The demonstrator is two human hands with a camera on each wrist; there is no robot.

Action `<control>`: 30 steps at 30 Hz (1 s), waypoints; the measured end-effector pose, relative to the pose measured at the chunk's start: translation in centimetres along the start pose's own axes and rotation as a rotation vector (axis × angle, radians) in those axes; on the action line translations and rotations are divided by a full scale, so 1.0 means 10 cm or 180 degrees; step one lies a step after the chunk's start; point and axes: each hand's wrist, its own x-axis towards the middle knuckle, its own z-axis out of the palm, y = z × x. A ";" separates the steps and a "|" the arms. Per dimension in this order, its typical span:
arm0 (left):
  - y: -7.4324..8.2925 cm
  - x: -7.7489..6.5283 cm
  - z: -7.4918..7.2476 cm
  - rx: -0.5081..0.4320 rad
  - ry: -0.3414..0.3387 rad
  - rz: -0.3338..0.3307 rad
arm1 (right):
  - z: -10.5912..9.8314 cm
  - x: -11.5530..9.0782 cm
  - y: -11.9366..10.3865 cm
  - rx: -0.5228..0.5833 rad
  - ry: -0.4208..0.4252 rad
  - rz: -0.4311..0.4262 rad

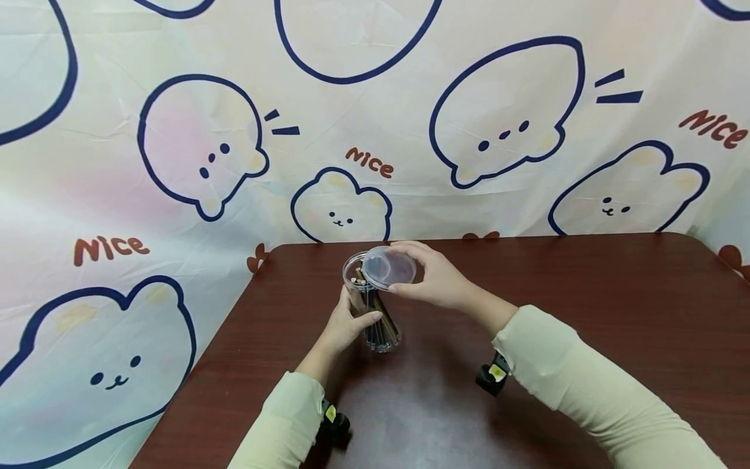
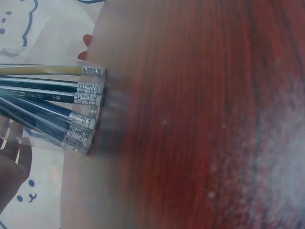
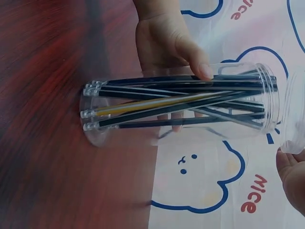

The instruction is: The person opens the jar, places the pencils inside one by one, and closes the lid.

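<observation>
My left hand (image 1: 346, 326) grips a clear plastic jar (image 3: 143, 136) around its side, thumb across the front. Inside stand several pencils (image 3: 181, 102), mostly dark with one yellow, their eraser ends at the jar's bottom. The left wrist view shows those metal-banded ends near the table, with "HB" printed on one pencil (image 2: 52, 97). Between thumb and fingers, my right hand (image 1: 433, 277) holds a clear round lid (image 1: 389, 268) by its edge. The lid is tilted at the right side of the jar's mouth and overlaps it in the head view; the mouth is uncovered on the left.
A dark reddish-brown table (image 1: 586, 339) lies under both hands. Behind it hangs a pale cloth (image 1: 410, 117) printed with blue-outlined cartoon animals and the word "Nice". Each wrist carries a small black camera (image 1: 491, 376) below a light sleeve (image 1: 586, 371).
</observation>
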 end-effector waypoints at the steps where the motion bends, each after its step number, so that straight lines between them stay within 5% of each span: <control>1: -0.03 0.01 0.00 -0.0006 0.0008 -0.0005 | 0.01 0.03 -0.01 -0.0043 -0.0010 -0.0020; 7: -0.25 0.09 -0.03 0.0025 0.0047 -0.0051 | 0.08 0.15 0.00 -0.0210 -0.0098 -0.0099; 19: -0.30 0.09 -0.04 -0.0044 0.0024 0.0006 | 0.15 0.28 -0.03 -0.0231 -0.0254 -0.0094; 30: -0.02 0.01 -0.01 -0.0090 -0.0097 0.0089 | 0.20 0.37 0.00 -0.0271 -0.0373 -0.0062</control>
